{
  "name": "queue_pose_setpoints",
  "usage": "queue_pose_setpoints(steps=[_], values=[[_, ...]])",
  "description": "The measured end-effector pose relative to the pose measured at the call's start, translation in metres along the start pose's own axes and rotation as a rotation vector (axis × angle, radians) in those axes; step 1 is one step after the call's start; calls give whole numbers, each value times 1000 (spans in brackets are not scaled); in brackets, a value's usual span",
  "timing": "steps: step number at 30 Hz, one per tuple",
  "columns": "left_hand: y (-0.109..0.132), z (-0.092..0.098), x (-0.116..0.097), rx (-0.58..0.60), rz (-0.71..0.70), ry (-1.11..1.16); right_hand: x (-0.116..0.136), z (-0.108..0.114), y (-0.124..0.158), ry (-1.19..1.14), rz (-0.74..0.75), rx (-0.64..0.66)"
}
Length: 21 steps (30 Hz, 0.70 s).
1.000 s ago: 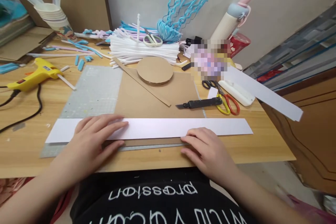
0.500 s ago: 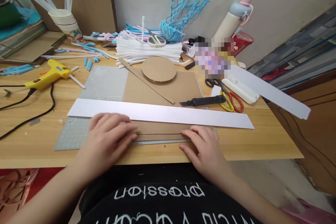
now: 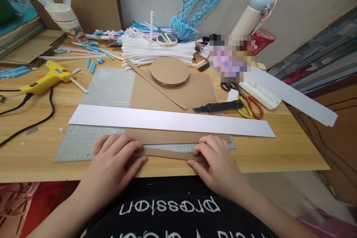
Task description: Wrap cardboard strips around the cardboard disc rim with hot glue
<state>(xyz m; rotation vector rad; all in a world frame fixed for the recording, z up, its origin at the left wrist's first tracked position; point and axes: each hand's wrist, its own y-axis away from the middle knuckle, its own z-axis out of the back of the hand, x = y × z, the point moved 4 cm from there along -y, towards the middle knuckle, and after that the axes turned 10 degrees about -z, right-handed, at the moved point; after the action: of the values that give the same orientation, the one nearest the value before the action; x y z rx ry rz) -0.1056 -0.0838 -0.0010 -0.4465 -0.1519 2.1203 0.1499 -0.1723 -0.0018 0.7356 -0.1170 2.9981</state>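
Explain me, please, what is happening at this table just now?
A person has both hands, left and right, on a narrow cardboard strip near the table's front edge. A bit of cutting mat shows between that strip and the larger cardboard sheet. A long white strip lies across the sheet. Beyond it lie a black utility knife, blade out, and a cardboard disc.
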Motion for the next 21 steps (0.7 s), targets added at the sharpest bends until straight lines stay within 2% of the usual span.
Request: queue_pose_setpoints(steps=[5,12,16,19,21], values=[[5,2,2,-24,13,0,1,0,2,-19,54,48],[23,14,17,-37,181,-74,-4,-1,4,-8,114,37],[25,19,14,-52,156,-94,-1,-2,5,10,165,40],[25,19,5,-64,86,-93,-8,11,-2,21,183,12],[26,20,0,-87,64,-93,-27,30,-14,77,129,-114]])
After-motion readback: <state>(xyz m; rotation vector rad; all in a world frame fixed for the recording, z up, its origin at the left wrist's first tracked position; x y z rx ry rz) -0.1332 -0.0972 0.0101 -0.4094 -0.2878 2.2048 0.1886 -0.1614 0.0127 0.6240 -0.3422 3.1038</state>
